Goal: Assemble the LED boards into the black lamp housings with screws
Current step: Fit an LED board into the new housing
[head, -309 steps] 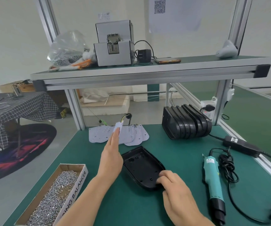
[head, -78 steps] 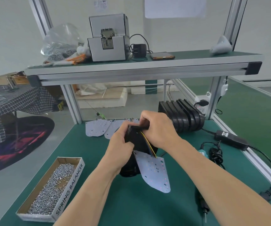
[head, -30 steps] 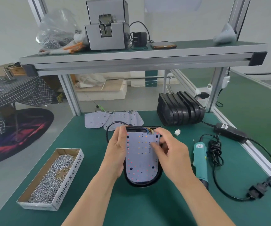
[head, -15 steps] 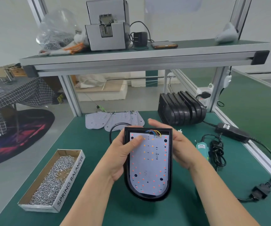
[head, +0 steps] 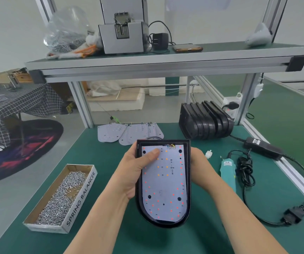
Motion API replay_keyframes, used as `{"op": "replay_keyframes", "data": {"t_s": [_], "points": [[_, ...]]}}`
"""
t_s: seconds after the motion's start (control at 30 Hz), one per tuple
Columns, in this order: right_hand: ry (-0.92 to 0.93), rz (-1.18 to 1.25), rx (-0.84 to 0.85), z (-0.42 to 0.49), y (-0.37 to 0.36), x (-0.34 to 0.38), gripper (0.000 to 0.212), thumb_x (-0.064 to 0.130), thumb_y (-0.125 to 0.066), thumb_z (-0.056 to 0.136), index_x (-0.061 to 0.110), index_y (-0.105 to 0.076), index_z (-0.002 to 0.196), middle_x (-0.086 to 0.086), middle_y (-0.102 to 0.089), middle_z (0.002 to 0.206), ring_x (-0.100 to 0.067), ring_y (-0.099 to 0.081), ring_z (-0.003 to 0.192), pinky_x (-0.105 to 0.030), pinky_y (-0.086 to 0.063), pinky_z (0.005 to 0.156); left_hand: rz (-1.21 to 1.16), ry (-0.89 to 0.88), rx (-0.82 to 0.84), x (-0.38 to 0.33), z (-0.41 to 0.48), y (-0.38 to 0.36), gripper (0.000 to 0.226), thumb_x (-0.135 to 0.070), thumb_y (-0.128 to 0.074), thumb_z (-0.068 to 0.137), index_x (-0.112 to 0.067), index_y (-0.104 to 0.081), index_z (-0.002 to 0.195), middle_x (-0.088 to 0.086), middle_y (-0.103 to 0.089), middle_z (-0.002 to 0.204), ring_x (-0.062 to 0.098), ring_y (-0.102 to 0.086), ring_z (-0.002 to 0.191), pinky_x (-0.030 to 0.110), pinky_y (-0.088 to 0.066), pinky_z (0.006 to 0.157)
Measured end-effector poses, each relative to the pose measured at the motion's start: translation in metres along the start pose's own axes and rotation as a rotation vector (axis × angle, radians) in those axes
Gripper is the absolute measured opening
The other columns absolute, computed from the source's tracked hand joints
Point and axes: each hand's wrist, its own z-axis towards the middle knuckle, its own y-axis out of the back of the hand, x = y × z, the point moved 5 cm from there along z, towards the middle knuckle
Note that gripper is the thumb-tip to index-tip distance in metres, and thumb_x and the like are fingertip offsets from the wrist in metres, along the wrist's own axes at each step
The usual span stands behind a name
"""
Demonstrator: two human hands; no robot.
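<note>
Above green table [head: 156, 241]: black D-shaped plastic lamp housing [head: 165, 223], white LED board [head: 165, 189] seated inside. Grip: left hand [head: 132, 169] round its edge, thumb pinning board; right hand [head: 199, 162] clasping opposite side. I should keep screw holes aligned.

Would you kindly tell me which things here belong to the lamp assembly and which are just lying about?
Job: black housing with LED board seated inside, held by left hand and right hand; screw box; electric screwdriver; spare LED boards; stacked housings.
Lying about: phone, plug adapter, gloves on the shelf.
</note>
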Motion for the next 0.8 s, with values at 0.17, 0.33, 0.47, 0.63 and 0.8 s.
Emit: {"op": "replay_keyframes", "data": {"t_s": [0.17, 0.33, 0.47, 0.63, 0.8], "points": [[-0.068, 0.496, -0.19, -0.019, 0.018, 0.003, 0.026, 0.039, -0.058, 0.093, 0.022, -0.073, 0.106, -0.008, -0.072, 0.102, -0.012, -0.065, 0.079, -0.025, -0.053, 0.067, 0.095, -0.108, -0.084, -0.011, -0.001, 0.001, 0.021, -0.009, -0.078, 0.08, -0.017, -0.071, 0.098, 0.017, -0.076, 0.102, 0.03, -0.075, 0.084, 0.04, -0.06, 0.066], [-0.092, 0.311, -0.262, -0.029, 0.004, 0.001, 0.005, 0.017, -0.069, 0.095, 0.019, -0.067, 0.099, -0.001, -0.073, 0.092, -0.021, -0.067, 0.087, -0.042, -0.054, 0.084, 0.332, -0.198, -0.127, -0.006, -0.002, -0.009, 0.018, -0.006, -0.077, 0.086, -0.02, -0.068, 0.092, 0.012, -0.076, 0.093, 0.028, -0.074, 0.082, 0.041, -0.063, 0.073], [-0.097, 0.537, -0.28, -0.036, -0.008, -0.004, 0.01, 0.011, -0.062, 0.1, 0.018, -0.069, 0.104, -0.001, -0.075, 0.103, -0.016, -0.067, 0.097, -0.04, -0.053, 0.091, 0.373, -0.216, -0.115, -0.004, -0.002, -0.012, 0.019, -0.006, -0.078, 0.086, -0.022, -0.068, 0.089, 0.005, -0.076, 0.088, 0.021, -0.073, 0.078, 0.033, -0.06, 0.068], [-0.02, 0.325, -0.069, -0.031, 0.0, -0.007, 0.021, 0.048, -0.06, 0.09, 0.029, -0.066, 0.098, 0.008, -0.067, 0.087, -0.011, -0.058, 0.082, -0.03, -0.049, 0.079, 0.421, -0.178, 0.012, -0.014, 0.0, 0.001, 0.02, -0.011, -0.08, 0.081, -0.024, -0.069, 0.091, -0.003, -0.072, 0.088, 0.013, -0.067, 0.08, 0.023, -0.055, 0.072], [-0.04, 0.384, 0.001, -0.01, 0.028, -0.02, 0.04, 0.02, -0.045, 0.105, 0.05, -0.062, 0.126, -0.003, -0.059, 0.127, -0.016, -0.069, 0.094, -0.028, -0.058, 0.078, 0.527, -0.177, 0.235, -0.024, 0.001, 0.018, 0.019, -0.014, -0.073, 0.083, -0.026, -0.07, 0.097, -0.005, -0.064, 0.099, 0.011, -0.054, 0.095, 0.023, -0.042, 0.088]]}}
